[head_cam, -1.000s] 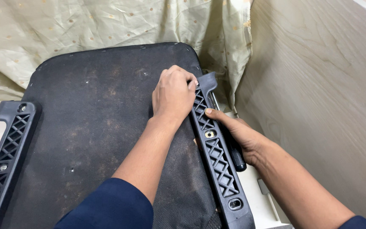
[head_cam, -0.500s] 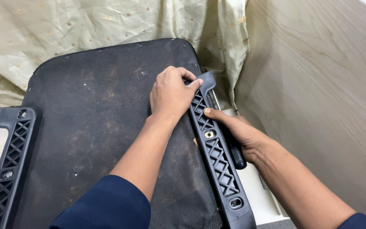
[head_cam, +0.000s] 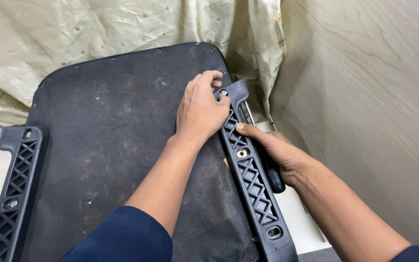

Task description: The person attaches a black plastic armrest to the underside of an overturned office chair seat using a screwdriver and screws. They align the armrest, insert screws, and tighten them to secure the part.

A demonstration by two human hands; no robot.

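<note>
1. The left hand (head_cam: pixel 201 110) is lying on the upper right part of the flat black fabric-covered seat board (head_cam: pixel 117 145), with the fingers curled; its fingertips are pinching a small silver screw (head_cam: pixel 223 92) at the top end of the right black plastic bracket with a lattice pattern (head_cam: pixel 250 179).
2. The right hand (head_cam: pixel 280 155) is closing around a tool with a black ribbed handle (head_cam: pixel 273 175), which is lying along the outer side of the right bracket; the thumb is pressing on the bracket edge, near a round metal hole in the middle of it.
3. The right bracket is running along the right edge of the seat board, from the upper corner down to the bottom of the picture. It is touching the board.
4. A second black plastic lattice bracket (head_cam: pixel 13 194) is sitting on the left edge of the same board, well apart from both hands.
5. The board is resting against a wrinkled pale green cloth with small golden dots (head_cam: pixel 98 29), which is hanging behind it.
6. A light wooden panel (head_cam: pixel 364 111) is standing on the right, just beside the right hand.
7. Both forearms are coming out of dark blue sleeves (head_cam: pixel 122 240) at the bottom.
</note>
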